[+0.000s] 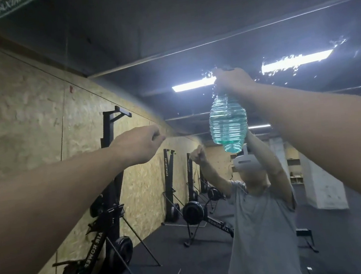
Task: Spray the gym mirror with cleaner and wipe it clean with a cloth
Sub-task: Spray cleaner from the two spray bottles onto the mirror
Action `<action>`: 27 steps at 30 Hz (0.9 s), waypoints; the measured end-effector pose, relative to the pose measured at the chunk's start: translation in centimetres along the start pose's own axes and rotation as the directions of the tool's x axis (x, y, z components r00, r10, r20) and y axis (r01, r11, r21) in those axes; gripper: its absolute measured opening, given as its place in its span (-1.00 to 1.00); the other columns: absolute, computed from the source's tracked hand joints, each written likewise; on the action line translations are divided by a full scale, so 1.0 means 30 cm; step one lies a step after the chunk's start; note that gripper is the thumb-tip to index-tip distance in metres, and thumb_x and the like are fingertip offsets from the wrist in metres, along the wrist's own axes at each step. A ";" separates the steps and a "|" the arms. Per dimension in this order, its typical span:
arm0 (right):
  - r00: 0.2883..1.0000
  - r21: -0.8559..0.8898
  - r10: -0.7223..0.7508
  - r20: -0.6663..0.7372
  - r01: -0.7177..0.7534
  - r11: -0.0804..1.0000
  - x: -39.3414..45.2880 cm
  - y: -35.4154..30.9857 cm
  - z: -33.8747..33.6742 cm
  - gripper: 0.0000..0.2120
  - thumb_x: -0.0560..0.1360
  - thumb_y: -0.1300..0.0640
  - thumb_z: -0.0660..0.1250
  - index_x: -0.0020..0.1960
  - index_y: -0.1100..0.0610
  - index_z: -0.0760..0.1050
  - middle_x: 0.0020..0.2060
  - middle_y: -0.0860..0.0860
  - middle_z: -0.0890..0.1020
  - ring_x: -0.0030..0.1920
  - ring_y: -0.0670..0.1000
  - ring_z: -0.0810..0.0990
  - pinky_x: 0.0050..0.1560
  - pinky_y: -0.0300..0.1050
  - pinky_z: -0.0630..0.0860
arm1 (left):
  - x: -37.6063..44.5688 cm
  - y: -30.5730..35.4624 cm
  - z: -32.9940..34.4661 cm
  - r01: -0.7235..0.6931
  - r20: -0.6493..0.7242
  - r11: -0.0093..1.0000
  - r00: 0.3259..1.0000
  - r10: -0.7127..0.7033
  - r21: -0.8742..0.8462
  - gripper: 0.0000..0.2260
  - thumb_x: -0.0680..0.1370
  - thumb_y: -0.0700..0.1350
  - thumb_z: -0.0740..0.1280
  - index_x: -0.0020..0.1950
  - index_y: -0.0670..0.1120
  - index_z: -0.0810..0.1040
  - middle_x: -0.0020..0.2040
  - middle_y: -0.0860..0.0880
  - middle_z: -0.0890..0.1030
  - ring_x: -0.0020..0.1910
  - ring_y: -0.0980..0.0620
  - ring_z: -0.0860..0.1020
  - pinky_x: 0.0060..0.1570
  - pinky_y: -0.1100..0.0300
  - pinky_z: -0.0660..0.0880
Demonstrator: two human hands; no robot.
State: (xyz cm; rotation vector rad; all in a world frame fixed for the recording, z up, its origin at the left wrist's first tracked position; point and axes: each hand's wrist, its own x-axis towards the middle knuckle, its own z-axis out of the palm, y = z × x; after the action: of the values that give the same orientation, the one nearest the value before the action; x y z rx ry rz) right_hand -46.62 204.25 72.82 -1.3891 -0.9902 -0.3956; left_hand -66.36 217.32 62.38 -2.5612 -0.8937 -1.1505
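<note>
The bottle (228, 120) hangs below the right hand (232, 80)'s grip; left hand (139, 145) seemingly clenched empty.

Both forearms are bare to the edge of the head view, with no sleeves, watch or gloves on the left hand (139, 145) or right hand (232, 80). The mirror reflection shows a loose, short-sleeved grey T-shirt (261, 224) and a white strapped headset (246, 162).

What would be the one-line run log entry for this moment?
step: spraying | right hand: grips bottle raised at mirror | left hand: curled, no cloth visible | mirror: wet droplets up top
</note>
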 end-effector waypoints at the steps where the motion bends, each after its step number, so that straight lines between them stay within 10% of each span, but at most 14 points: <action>1: 1.000 -0.002 0.001 0.014 -0.001 1.000 0.001 0.001 0.023 -0.66 0.48 -0.14 0.26 0.07 0.06 0.61 -0.10 0.00 0.70 -0.15 0.06 0.61 -0.07 -0.10 0.46 | 0.003 -0.026 0.001 0.004 0.000 1.000 1.000 -0.004 0.003 -0.73 0.72 0.11 0.09 0.12 -0.03 0.47 -0.24 0.04 0.50 -0.28 0.08 0.46 -0.32 0.13 0.31; 8: 0.997 0.013 -0.064 0.045 0.063 0.998 0.027 -0.020 0.212 -0.81 0.51 -0.02 0.16 -0.20 0.03 0.44 -0.18 0.02 0.60 -0.15 0.10 0.50 -0.15 -0.11 0.35 | 0.048 -0.177 0.067 0.037 0.027 0.999 0.999 -0.037 0.016 -0.75 0.72 0.14 0.09 0.11 0.02 0.44 -0.22 0.07 0.48 -0.26 0.10 0.45 -0.28 0.12 0.33; 15: 0.992 0.032 -0.116 0.046 0.114 0.993 0.094 -0.038 0.367 -0.85 0.64 0.01 0.16 0.05 0.03 0.47 -0.26 -0.09 0.54 -0.31 -0.10 0.48 -0.49 -0.40 0.33 | 0.145 -0.321 0.090 0.050 -0.008 0.997 0.999 -0.050 0.052 -0.71 0.72 0.14 0.09 0.13 -0.02 0.49 -0.22 0.05 0.51 -0.25 0.07 0.47 -0.25 0.11 0.33; 22: 0.984 0.115 -0.128 0.124 0.114 0.987 0.164 -0.003 0.552 -0.76 0.62 -0.02 0.22 -0.10 0.06 0.57 -0.40 -0.10 0.59 -0.41 -0.17 0.57 -0.34 -0.27 0.40 | 0.206 -0.463 0.105 0.089 -0.038 0.990 0.996 -0.086 0.107 -0.72 0.72 0.13 0.09 0.12 -0.01 0.49 -0.17 0.04 0.55 -0.22 0.08 0.50 -0.28 0.12 0.34; 27: 0.971 0.105 -0.161 0.176 0.144 0.984 0.179 0.012 0.689 -0.65 0.63 -0.05 0.18 0.08 0.14 0.64 -0.25 -0.03 0.71 -0.08 -0.03 0.64 -0.15 -0.20 0.44 | 0.237 -0.563 0.132 0.117 -0.033 0.985 0.993 -0.113 0.129 -0.73 0.72 0.13 0.09 0.15 0.00 0.48 -0.12 0.04 0.55 -0.16 0.10 0.51 -0.20 0.10 0.40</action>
State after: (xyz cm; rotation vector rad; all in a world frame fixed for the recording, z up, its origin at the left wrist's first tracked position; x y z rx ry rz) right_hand -50.45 225.22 74.27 -1.2872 -1.2574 -0.3350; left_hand -70.36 235.56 63.78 -2.4131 -1.0857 -1.1128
